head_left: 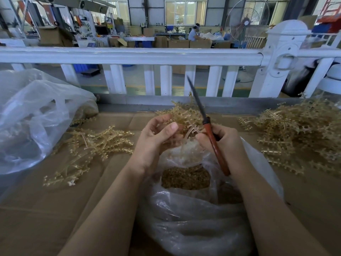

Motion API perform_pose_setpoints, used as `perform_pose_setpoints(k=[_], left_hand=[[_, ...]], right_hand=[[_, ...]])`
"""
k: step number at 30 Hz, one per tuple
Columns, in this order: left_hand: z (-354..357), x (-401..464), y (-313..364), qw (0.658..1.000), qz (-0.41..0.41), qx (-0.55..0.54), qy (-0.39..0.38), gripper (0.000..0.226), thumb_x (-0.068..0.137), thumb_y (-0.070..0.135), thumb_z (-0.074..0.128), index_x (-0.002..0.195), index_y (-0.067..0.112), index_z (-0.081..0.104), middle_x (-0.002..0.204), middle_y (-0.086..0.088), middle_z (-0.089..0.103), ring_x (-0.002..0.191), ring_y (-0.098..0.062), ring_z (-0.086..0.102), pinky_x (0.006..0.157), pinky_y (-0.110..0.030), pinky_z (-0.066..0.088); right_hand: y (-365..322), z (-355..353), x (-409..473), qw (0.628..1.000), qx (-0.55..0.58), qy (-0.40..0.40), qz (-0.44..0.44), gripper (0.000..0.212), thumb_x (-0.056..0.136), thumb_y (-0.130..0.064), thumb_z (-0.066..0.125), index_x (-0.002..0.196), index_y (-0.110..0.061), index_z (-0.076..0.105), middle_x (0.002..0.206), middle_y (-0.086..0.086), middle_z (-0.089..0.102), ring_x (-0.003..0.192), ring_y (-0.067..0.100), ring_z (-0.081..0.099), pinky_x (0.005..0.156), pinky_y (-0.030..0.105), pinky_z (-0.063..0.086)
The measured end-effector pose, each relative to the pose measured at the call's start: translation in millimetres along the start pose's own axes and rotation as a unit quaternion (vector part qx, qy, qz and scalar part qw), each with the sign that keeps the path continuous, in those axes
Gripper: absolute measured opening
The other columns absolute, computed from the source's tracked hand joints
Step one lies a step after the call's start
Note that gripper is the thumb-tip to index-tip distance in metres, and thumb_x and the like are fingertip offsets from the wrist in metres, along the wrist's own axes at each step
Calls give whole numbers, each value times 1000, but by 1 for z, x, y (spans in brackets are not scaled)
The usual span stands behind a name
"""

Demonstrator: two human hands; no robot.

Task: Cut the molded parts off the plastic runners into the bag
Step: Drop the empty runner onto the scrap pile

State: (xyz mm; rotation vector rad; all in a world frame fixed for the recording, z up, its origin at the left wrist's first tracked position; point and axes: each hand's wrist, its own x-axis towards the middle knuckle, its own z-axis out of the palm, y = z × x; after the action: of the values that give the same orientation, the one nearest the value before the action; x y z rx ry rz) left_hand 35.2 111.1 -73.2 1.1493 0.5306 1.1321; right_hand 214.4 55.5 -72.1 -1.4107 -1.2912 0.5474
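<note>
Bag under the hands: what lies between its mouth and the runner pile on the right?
Head view: only bare cardboard lies between the bag and the right runner pile; no loose runners on that stretch.

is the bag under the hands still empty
No, the clear bag under the hands already holds a heap of small tan cut parts.

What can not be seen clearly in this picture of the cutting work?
- Head view: where the knife meets the runner is hidden behind the fingers of the right hand.
- The bag is cut off by the bottom edge.
- The blade tip is blurred.
</note>
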Motion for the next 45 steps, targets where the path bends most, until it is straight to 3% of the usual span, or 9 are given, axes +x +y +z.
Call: perform_pose_setpoints(k=[5,10,15,18,26,32,38,42,45], left_hand=[[-1,1,-3,995,-88,-40,4,79,58,16,90,125,4,49,104,-15,74,86,-25,73,73,-30,59],[2,1,-7,989,-134,43,-49,54,63,19,82,112,4,66,97,-9,76,82,-15,72,73,-20,58],[3,0,-8,990,-121,22,-68,17,65,13,80,80,11,70,82,-8,70,77,-16,65,72,-21,54],[4,-1,-7,991,-112,-23,-68,22,70,6,77,76,11,57,90,-14,69,98,-28,66,77,-25,54],[7,1,-9,998,-42,-52,-15,43,70,-1,77,76,20,40,69,-7,70,69,-24,70,72,-36,53],[8,1,-10,1000,-10,-15,1,44,66,-2,78,86,15,43,70,-8,71,67,-22,70,62,-28,56],[9,1,-6,1000,-11,-21,7,41,61,0,80,89,14,53,71,-9,70,62,-20,67,62,-28,55],[6,2,-7,999,-35,-19,-20,39,56,5,86,84,16,62,74,-7,71,67,-19,67,69,-29,55],[3,2,-8,993,-68,39,-83,19,63,9,85,74,15,70,69,-3,66,64,-16,59,67,-28,49]], right_hand=[[-5,-7,-1,989,138,31,52,16,87,-17,75,73,-19,67,58,3,58,45,11,45,47,23,37],[-7,-7,-5,981,191,14,35,25,90,-20,74,68,-31,70,64,14,55,47,17,41,46,29,34],[-8,-4,-3,981,188,5,41,28,90,-12,74,68,-30,73,56,2,56,45,11,47,44,19,40],[-9,-3,-5,986,163,4,45,19,89,-12,74,74,-22,69,51,-1,53,43,11,47,45,18,41],[-14,-2,-8,989,139,-42,28,23,91,-10,72,70,-18,70,67,9,70,48,3,53,51,14,43],[-11,-5,-6,989,127,-59,50,15,84,-24,79,74,-16,71,68,8,70,48,6,56,49,14,43],[-4,0,0,989,103,-55,86,8,82,-11,81,86,-9,73,73,6,76,73,14,74,73,21,54],[-2,1,2,991,80,-61,88,7,81,-8,81,82,-11,74,74,3,76,73,15,75,72,24,56],[-1,2,3,992,81,-48,88,17,81,-6,80,72,-20,76,74,1,76,74,14,74,72,23,58]])
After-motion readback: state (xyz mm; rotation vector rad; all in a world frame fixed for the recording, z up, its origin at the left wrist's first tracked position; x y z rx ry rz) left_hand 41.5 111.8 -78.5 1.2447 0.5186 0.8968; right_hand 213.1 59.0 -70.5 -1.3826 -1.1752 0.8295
